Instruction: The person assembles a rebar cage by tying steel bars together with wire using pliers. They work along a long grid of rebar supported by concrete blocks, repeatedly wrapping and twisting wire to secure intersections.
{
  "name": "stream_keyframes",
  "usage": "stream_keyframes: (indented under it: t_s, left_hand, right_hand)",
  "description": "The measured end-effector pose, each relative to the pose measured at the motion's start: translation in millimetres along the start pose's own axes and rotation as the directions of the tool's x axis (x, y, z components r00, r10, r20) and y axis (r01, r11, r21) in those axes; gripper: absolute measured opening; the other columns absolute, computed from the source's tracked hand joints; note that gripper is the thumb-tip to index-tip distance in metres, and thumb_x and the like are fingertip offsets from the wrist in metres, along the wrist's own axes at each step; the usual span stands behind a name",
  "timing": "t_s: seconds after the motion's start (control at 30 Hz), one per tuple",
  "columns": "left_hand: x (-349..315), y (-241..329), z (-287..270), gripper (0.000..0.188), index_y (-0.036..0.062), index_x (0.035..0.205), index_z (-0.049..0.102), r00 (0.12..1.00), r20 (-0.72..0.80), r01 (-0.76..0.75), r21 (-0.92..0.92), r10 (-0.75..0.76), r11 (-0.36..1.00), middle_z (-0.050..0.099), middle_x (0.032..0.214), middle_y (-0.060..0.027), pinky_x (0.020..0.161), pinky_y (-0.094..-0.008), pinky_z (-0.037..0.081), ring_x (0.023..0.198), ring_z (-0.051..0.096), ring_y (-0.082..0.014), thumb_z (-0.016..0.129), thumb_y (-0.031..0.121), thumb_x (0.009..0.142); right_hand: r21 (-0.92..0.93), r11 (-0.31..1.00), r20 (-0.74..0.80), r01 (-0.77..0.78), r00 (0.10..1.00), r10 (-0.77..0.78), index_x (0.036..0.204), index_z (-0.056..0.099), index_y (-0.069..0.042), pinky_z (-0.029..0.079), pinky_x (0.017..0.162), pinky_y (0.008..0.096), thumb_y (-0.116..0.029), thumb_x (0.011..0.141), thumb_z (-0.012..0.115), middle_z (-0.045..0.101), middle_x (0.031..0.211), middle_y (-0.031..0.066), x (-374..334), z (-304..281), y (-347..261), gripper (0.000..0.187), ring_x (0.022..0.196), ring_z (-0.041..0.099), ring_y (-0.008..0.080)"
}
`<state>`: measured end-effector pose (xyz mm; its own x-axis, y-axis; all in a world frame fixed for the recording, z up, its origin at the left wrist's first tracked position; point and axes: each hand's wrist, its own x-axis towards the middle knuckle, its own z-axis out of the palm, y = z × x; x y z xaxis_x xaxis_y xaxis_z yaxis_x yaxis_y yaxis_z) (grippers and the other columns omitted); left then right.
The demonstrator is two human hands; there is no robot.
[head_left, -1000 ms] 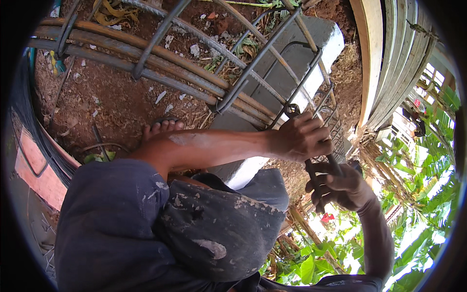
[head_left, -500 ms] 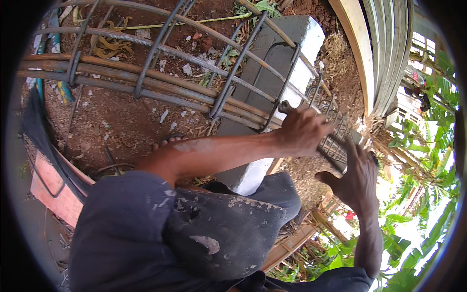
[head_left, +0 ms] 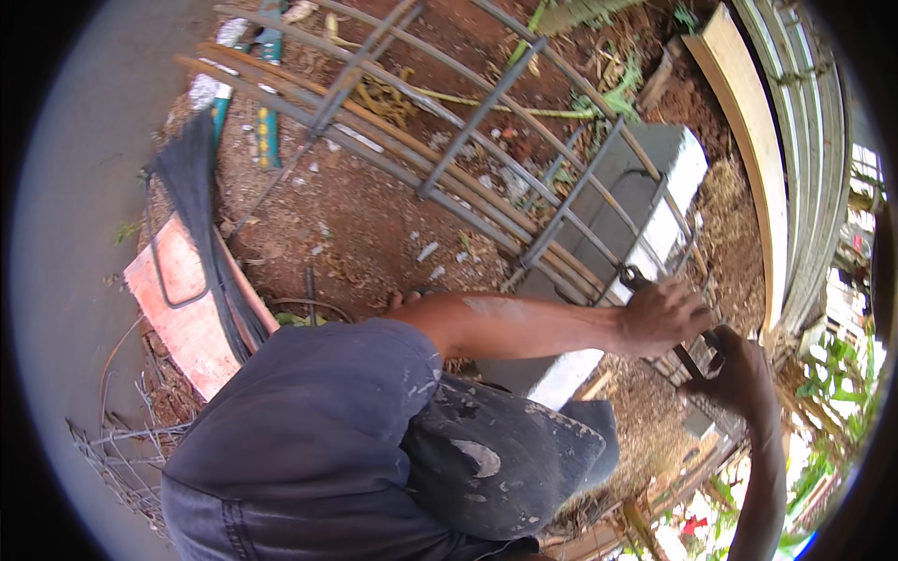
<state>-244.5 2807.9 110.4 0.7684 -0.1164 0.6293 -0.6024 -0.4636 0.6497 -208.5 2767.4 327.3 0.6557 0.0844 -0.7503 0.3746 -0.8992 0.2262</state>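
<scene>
My left hand (head_left: 666, 318) is closed in a fist around a dark metal hand tool with a notched jaw (head_left: 633, 276), which pokes out beside the knuckles; its handle is mostly hidden. Close by on the right, my right hand (head_left: 741, 372) curls its fingers and thumb about something dark that I cannot make out. Both hands are over the near end of a rebar cage (head_left: 477, 131), made of long rods with square stirrups. Part of the cage passes beneath my left hand. My left forearm reaches across a grey block with white sides (head_left: 608, 220).
A bundle of black tie wire (head_left: 201, 178) hangs over a pinkish board (head_left: 173, 271) at left. Below it is a tangle of wire mesh (head_left: 126, 458). Curved wooden planks (head_left: 748, 140) and corrugated sheets (head_left: 809, 168) stand at far right. Reddish soil (head_left: 355, 243) has scattered debris.
The view has shifted, so the scene sits lower and further right. My right hand has gone from spread fingers to curled ones and come closer to my left, which keeps its grip.
</scene>
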Motion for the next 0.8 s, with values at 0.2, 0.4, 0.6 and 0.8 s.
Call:
stream_keyframes:
  t_s: [0.2,0.4,0.6,0.8]
  left_hand:
    - [36.0,2.9,-0.7,0.06,-0.0078,0.116,0.055,0.944,0.233,0.265,-0.115,-0.233,0.957,0.062,0.093,-0.0161,0.07,-0.0415,0.051,0.085,0.063,-0.0282,0.078,0.013,0.065]
    - [23.4,7.7,11.0,0.057,-0.0077,0.125,0.054,0.994,-0.021,0.11,0.18,-0.108,0.978,0.062,0.101,-0.0187,0.082,-0.0416,0.047,0.095,0.057,-0.0267,0.07,0.021,0.078]
    - [31.5,7.4,8.1,0.023,-0.002,0.099,0.065,0.93,0.312,0.205,0.001,-0.196,0.979,0.062,0.066,-0.0071,0.05,-0.0366,0.042,0.05,0.05,-0.0162,0.059,0.013,0.082]
    - [19.4,20.4,-14.3,0.026,0.0046,0.093,0.068,0.889,0.448,-0.029,-0.157,0.097,0.987,0.064,0.082,-0.0101,0.066,-0.038,0.051,0.079,0.063,-0.0248,0.071,0.024,0.076]
  right_hand:
    - [-0.546,0.827,-0.448,-0.134,0.881,-0.153,0.125,0.051,0.001,0.039,0.101,0.0448,-0.038,0.062,0.087,0.059,0.112,0.0168,16.7,41.4,22.0,0.082,0.112,0.054,0.0328]
    - [-0.579,0.811,-0.453,-0.089,0.861,-0.23,0.121,0.053,0.0,0.045,0.095,0.0498,-0.035,0.084,0.073,0.064,0.111,0.0222,43.0,55.2,69.6,0.055,0.104,0.061,0.0363]
    - [-0.341,0.936,-0.24,-0.092,0.971,0.008,0.107,0.058,0.0,0.052,0.072,0.0464,-0.011,0.088,0.065,0.07,0.081,0.0168,44.3,52.8,61.4,0.023,0.071,0.068,0.0275]
    - [0.047,0.999,-0.216,-0.023,0.976,0.033,0.098,0.058,-0.003,0.052,0.07,0.0482,-0.012,0.077,0.068,0.07,0.088,0.0183,3.2,94.8,69.9,0.025,0.083,0.066,0.0413]
